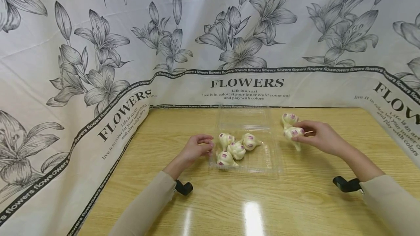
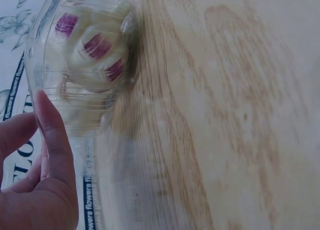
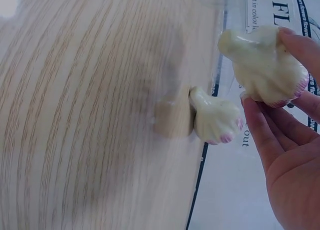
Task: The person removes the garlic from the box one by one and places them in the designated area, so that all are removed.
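Observation:
My right hand (image 1: 323, 138) pinches a garlic bulb (image 3: 267, 65), cream with purple streaks, between thumb and fingers, above the table in the right wrist view. Another garlic bulb (image 1: 290, 118) rests on the table just beyond it. To the left stands an open clear plastic clamshell box (image 1: 262, 161), its lid (image 1: 243, 117) laid back toward the cloth. Several garlic bulbs (image 1: 236, 150) lie clustered in its left half. At the box's left side, my left hand (image 1: 196, 148) holds the rim (image 2: 34, 55) between thumb and fingers.
A light wood-grain table (image 1: 203, 207) lies under everything. Behind and along both sides hangs a white cloth (image 1: 183, 90) printed with flowers and lettering. A black wrist mount (image 1: 184, 188) sticks out by the left sleeve, another mount (image 1: 347, 184) by the right.

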Motion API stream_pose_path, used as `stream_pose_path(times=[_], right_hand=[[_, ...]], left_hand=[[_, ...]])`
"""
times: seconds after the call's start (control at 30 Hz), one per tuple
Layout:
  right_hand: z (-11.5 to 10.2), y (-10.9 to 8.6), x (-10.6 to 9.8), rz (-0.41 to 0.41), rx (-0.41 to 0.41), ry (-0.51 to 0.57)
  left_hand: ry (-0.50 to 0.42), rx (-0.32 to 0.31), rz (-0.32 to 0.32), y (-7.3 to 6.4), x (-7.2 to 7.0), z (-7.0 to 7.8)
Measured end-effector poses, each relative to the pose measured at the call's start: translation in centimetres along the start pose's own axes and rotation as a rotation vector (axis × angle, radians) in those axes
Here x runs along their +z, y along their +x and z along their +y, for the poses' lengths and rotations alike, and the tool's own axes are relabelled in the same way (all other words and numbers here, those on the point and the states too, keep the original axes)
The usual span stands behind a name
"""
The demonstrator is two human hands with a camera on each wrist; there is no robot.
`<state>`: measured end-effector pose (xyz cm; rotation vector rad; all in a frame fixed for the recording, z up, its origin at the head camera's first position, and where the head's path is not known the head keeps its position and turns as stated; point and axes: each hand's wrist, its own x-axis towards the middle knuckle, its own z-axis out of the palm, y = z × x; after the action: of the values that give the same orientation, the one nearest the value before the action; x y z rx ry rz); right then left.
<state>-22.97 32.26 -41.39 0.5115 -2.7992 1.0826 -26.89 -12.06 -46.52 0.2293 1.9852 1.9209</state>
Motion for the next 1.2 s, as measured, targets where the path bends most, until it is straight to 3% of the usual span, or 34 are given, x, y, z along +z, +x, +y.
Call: stream_pose_path(times=[1.2], right_hand=[[5.5, 0.0, -2.1, 0.089, 0.144, -0.071]], left_hand=[[-0.005, 0.007, -0.007, -0.2, 0.1, 0.3]])
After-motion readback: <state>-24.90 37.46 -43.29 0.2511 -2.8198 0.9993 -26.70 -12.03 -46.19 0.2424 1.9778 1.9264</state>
